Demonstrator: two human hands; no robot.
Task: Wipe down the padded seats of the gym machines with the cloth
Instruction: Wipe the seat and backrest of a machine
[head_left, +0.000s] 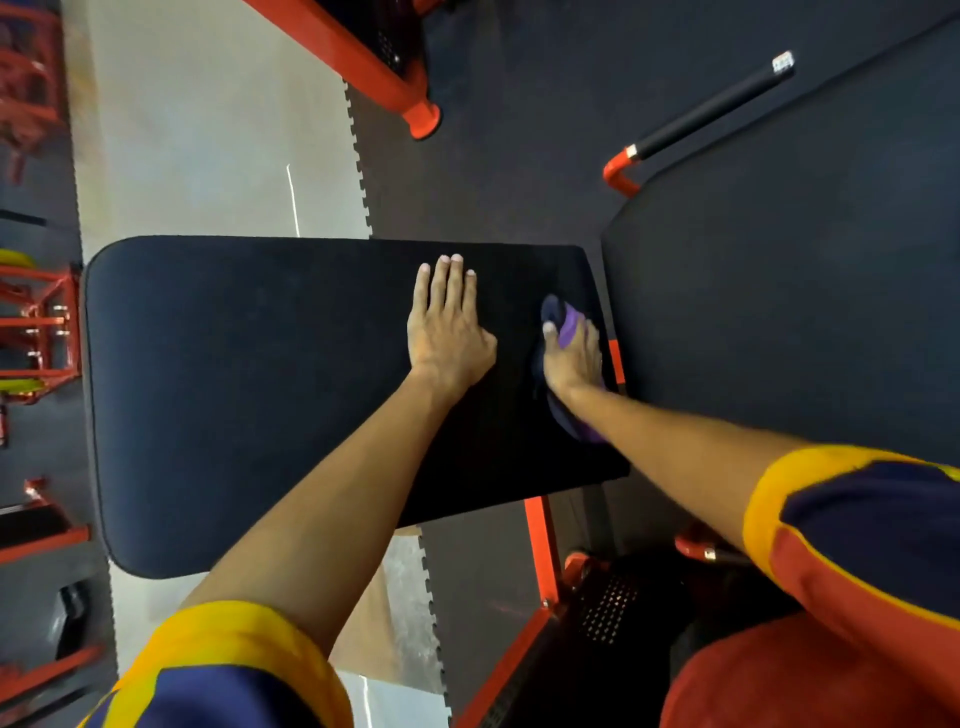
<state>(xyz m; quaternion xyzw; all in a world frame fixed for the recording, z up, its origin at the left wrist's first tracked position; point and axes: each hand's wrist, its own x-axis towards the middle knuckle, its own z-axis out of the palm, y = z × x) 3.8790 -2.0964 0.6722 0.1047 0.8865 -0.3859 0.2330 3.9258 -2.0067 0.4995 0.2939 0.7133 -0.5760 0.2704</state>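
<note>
Left hand (449, 322) (fingers flat) braced the seat pad (234, 389) — right hand (571, 361) gripped the cloth (569, 323) at its right edge; overlapping strokes were advisable.

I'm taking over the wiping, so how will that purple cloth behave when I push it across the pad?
Probably floppy: the cloth is bunched in folds under the right hand. Likely light, since it looks thin and one hand holds it. It may drag rather than glide, as the pad looks matte.
</note>
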